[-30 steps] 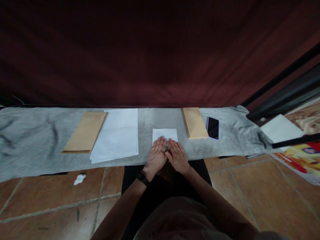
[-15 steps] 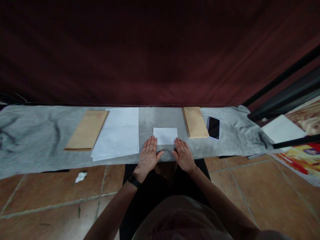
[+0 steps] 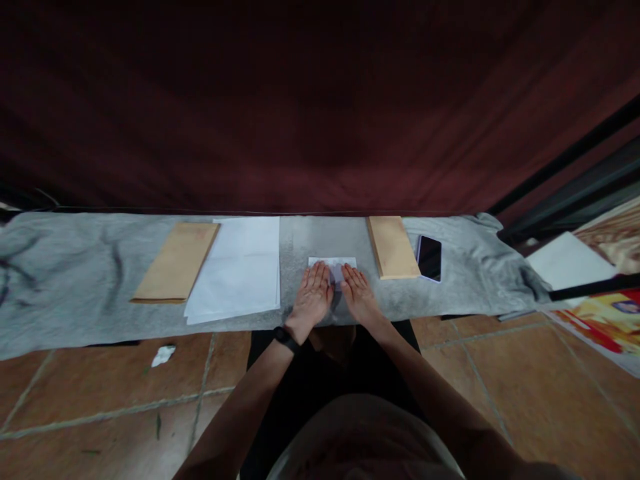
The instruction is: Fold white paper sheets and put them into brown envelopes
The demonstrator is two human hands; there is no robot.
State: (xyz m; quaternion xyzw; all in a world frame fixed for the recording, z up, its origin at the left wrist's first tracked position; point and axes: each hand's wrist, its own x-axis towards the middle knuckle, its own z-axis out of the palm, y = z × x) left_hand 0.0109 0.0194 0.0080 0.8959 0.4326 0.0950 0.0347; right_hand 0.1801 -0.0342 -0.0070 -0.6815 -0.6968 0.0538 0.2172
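Note:
A small white folded-looking paper (image 3: 334,261) lies on the grey cloth in front of me, its lower part largely covered by my hands. My left hand (image 3: 313,293) rests flat across its left side, fingers stretched forward. On the right side lies my right hand (image 3: 359,291), also flat with fingers extended. A narrow strip of the paper shows between the two hands, in shadow. To the left are larger white paper sheets (image 3: 240,267), stacked slightly askew.
Brown envelopes (image 3: 175,263) lie at the left, and another stack of brown envelopes (image 3: 394,248) at the right. Beside that stack is a phone (image 3: 430,258). The grey cloth (image 3: 475,267) covers the narrow bench, with a dark red curtain (image 3: 320,133) behind it.
Both hands have moved inward and slightly forward onto the small white paper, covering more of it. The gap between them has narrowed. The envelopes, sheets and phone stay in place.

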